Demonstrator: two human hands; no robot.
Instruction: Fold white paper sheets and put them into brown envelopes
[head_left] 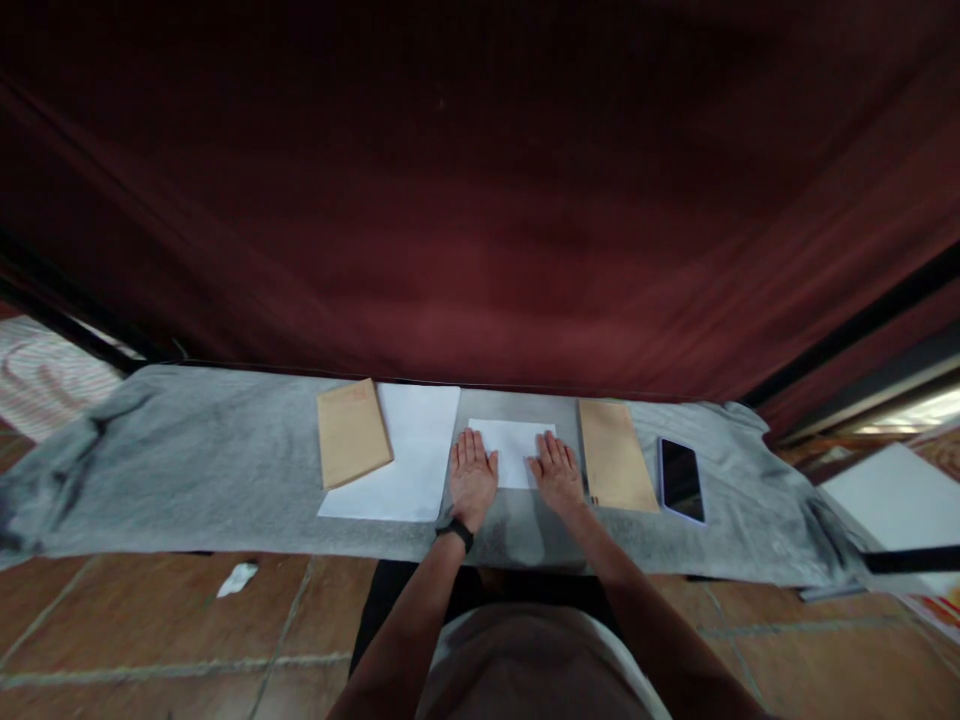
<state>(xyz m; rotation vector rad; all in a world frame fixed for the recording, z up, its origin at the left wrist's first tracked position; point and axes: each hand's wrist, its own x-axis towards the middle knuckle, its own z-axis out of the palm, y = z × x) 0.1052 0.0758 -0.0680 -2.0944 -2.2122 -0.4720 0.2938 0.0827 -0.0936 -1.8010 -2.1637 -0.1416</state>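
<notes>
A small white sheet of paper lies flat on the grey cloth in front of me, its long side running left to right. My left hand rests palm down over its left end, fingers stretched out and pointing away from me. Over the right end lies my right hand, also flat with fingers extended. Neither hand grips anything. Just left of my left hand is a larger white sheet, partly covered by a brown envelope-like piece. To the right of my right hand lies a longer brown paper piece.
A phone with a dark screen lies right of the brown paper. Grey cloth covers the long narrow table. A dark red curtain rises along the far edge. A crumpled white scrap is on the tiled floor.
</notes>
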